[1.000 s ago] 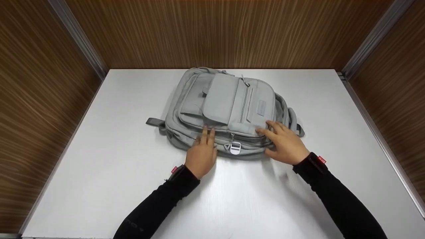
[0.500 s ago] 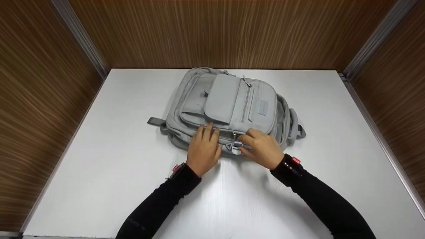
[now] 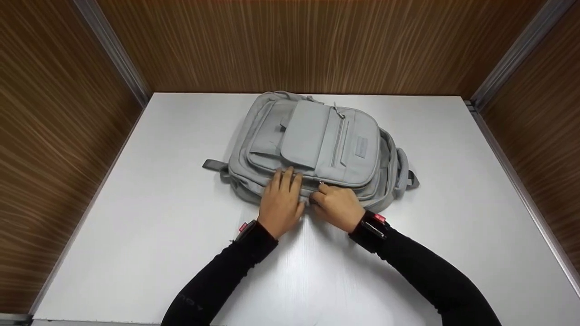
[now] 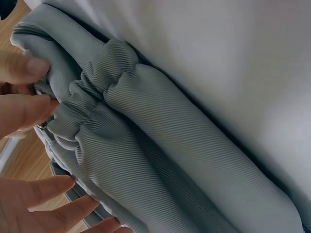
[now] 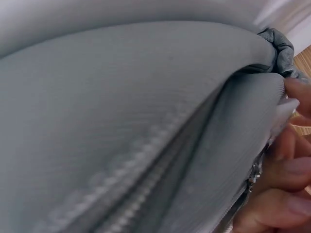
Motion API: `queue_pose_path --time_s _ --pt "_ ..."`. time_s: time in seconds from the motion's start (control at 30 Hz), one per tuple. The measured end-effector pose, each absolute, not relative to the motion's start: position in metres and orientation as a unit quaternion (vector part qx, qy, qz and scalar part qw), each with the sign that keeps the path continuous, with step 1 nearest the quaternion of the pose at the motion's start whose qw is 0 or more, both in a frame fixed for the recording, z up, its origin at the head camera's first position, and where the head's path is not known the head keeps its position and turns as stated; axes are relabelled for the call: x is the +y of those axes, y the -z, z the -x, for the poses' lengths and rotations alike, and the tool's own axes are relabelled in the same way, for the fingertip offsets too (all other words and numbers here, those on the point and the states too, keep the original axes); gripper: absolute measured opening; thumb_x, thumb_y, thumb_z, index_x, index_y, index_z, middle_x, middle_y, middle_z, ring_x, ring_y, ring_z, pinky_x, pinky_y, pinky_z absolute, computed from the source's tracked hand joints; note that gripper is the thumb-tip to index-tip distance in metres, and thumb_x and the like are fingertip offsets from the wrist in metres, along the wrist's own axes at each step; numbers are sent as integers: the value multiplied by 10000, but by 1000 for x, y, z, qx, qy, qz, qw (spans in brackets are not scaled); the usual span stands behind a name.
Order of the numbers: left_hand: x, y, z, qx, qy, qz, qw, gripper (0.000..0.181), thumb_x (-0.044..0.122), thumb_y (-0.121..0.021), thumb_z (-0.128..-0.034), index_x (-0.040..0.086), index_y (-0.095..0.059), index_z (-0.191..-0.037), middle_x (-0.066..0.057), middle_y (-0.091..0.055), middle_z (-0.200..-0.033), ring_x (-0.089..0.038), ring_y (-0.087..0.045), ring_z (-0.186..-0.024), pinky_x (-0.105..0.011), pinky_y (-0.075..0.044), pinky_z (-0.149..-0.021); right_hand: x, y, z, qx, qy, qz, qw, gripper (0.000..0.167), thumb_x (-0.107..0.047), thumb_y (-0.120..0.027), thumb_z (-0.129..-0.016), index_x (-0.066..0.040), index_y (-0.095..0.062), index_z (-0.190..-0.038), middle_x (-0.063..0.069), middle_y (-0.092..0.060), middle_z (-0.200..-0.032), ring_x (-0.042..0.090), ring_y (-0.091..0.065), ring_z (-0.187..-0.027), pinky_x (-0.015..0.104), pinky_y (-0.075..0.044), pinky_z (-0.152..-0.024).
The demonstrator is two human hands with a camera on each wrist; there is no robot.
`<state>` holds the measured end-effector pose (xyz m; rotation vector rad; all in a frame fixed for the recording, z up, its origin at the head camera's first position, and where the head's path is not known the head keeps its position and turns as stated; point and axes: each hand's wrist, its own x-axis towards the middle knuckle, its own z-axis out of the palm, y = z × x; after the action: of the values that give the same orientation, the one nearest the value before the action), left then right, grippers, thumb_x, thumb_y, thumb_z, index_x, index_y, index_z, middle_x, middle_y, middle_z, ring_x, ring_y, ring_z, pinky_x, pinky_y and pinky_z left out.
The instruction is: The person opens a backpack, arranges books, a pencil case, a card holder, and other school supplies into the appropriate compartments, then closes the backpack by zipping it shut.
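A grey backpack (image 3: 308,131) lies flat, front side up. At its near side my right hand (image 3: 337,206) pinches a zipper pull, almost wholly hidden by the fingers in the head view. The pull's pale tag (image 5: 285,112) shows between the fingers in the right wrist view, close to a metal slider (image 5: 255,172). My left hand (image 3: 281,203) rests on the near edge just left of it, fingers extended and spread on the fabric. In the left wrist view its fingers (image 4: 73,213) lie along the bag beside a gathered side pocket (image 4: 160,131).
The bag sits on a white table (image 3: 158,203) with wood-grain panels (image 3: 308,45) behind and at both sides. A strap end (image 3: 214,165) sticks out left, another strap (image 3: 412,180) right. Zipper teeth (image 5: 131,194) run along the bag's side.
My right hand has moved left from the bag's right corner to the zipper pull and has taken hold of it. My left hand has shifted slightly, its fingers spreading on the edge.
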<state>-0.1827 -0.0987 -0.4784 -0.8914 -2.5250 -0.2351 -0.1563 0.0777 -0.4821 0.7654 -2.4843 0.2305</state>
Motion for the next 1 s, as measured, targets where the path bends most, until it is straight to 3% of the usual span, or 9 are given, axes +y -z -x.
queue_pose_path --time_s 0.17,0.37,0.5,0.7,0.9,1.0 --pt "-99 479 184 -918 79 322 215 669 370 -622 -762 52 -393 -1304 -177 -381 -1321 -367 -316 -1218 -456 -325 -955 82 480 154 -916 -118 -286 255 49 -150 -632 -756 -127 -604 -724 -34 -535 -638 153 -537 -557 325 -449 -475" --pt "-98 480 186 -919 80 321 217 657 373 -619 -766 62 -401 -1302 -165 -386 -1321 -361 -313 -1221 -455 -329 -951 86 476 149 -917 -160 -276 239 59 -133 -640 -761 -123 -596 -723 -69 -526 -640 107 -509 -550 289 -447 -500" --pt "-99 481 186 -919 90 315 219 653 346 -634 -762 61 -404 -1303 -139 -406 -1307 -339 -324 -1214 -448 -375 -902 90 474 145 -921 -179 -259 231 41 -93 -625 -760 -105 -589 -773 -65 -542 -658 104 -519 -564 284 -444 -505" --pt "-99 483 186 -916 97 311 234 624 287 -631 -760 52 -416 -1296 -124 -424 -1295 -330 -340 -1205 -434 -449 -790 100 470 140 -937 -228 -175 199 162 -80 -638 -760 -50 -562 -900 -13 -587 -670 125 -540 -549 289 -440 -475" --pt "-99 485 187 -912 94 315 245 574 242 -589 -775 46 -428 -1290 -127 -437 -1288 -338 -349 -1202 -417 -472 -764 114 470 140 -946 -249 -120 168 39 -86 -632 -770 -77 -594 -763 -45 -560 -609 96 -500 -528 268 -407 -474" --pt "-100 485 188 -916 90 314 233 571 241 -577 -788 54 -415 -1303 -119 -423 -1303 -332 -331 -1217 -420 -468 -781 118 469 140 -944 -254 -131 164 68 -102 -625 -781 -102 -593 -721 -75 -527 -586 82 -477 -513 258 -392 -465"
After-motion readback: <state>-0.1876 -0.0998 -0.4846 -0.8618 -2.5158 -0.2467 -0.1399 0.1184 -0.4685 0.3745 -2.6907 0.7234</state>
